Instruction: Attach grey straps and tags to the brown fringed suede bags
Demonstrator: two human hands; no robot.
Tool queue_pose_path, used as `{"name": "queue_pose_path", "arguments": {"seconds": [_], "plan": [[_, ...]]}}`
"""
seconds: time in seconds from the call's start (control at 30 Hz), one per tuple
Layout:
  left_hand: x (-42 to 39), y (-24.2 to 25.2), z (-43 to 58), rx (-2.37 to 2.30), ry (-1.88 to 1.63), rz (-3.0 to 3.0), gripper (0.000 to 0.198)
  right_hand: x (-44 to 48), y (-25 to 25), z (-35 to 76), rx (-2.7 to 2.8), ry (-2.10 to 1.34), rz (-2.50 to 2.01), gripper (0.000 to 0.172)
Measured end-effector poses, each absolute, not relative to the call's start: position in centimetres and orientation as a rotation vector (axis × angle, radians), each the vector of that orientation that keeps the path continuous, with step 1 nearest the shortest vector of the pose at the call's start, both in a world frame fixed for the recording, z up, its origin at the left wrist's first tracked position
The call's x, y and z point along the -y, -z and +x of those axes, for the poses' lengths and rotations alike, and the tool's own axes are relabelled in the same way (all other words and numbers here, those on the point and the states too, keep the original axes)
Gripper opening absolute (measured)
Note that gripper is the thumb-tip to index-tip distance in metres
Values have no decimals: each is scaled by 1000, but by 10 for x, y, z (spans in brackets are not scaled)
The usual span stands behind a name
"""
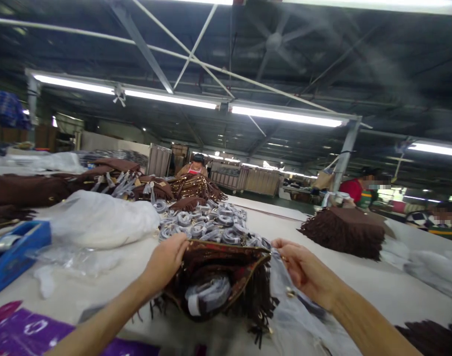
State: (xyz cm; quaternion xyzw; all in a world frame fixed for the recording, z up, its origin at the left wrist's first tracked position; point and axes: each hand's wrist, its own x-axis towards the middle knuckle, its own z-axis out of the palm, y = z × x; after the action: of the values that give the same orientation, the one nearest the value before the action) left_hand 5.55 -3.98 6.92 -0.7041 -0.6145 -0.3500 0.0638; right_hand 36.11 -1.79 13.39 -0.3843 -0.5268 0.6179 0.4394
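Between my hands a dark brown fringed bag (253, 291) gapes open along its zipped top, tilted toward me. Inside it lies a coiled strap (211, 292) in clear plastic wrap. My left hand (168, 259) pinches the bag's left top corner, thumb and fingers closed on the edge. At the right end of the zip, my right hand (303, 269) has its fingertips closed at the corner. Clear plastic (285, 316) with a small gold metal piece hangs below the right hand. Just behind the bag is a pile of wrapped coiled straps (207, 222).
A blue tape dispenser (22, 252) stands at the left, beside white plastic bags (103, 217). A purple package (33, 331) lies at the front left. Brown fringed bags (344, 232) are stacked at the right. Several co-workers are around the tables, one person (196, 167) across from me.
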Motion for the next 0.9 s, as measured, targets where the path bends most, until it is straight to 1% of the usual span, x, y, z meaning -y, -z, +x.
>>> {"name": "queue_pose_path", "arguments": {"seconds": [0.1,0.17,0.3,0.43,0.6,0.7,0.77,0.9], "plan": [[41,-108,56,1746,918,-2120,23,26,-127,380,1250,-1576,-930,20],[46,-117,59,1698,832,-2125,22,33,-120,389,1214,-1634,-894,20],[53,-106,64,1683,766,-2184,21,47,-109,401,1153,-1737,-809,21],[56,-99,63,1706,688,-2282,23,59,-110,405,1181,-1772,-770,23],[74,-117,61,1742,754,-2341,27,69,-110,412,1164,-1864,-738,23],[82,-132,59,1732,790,-2471,31,69,-105,415,1126,-1815,-748,23],[80,-136,59,1701,714,-2647,30,67,-102,409,1100,-1783,-795,24],[68,-126,59,1659,400,-2823,24,67,-93,390,1141,-1782,-920,27]]}}
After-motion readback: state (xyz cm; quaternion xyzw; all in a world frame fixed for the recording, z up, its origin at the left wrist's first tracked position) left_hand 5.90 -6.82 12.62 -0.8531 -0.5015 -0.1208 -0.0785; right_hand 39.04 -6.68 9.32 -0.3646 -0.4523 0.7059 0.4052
